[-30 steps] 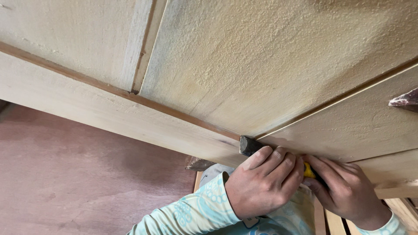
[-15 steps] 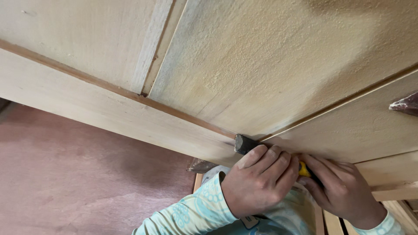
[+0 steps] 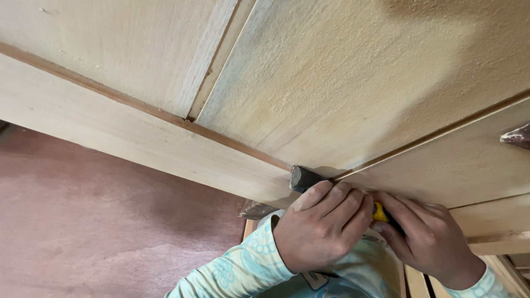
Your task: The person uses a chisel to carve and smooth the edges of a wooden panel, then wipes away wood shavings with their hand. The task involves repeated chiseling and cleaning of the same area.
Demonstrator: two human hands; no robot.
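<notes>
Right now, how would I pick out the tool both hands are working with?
Start at the pale wooden panel filling the upper picture and follow its thin brown groove down to the lower middle. There the left hand and right hand clasp the tool. Its blunt dark grey end pokes out beside the left fingers, and a bit of yellow shows between the hands.

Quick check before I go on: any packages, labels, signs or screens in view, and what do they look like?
None in view: no package, label, sign or screen. Only pale wooden panels, a reddish board, and the left hand and right hand on a dark tool with a yellow part.
</notes>
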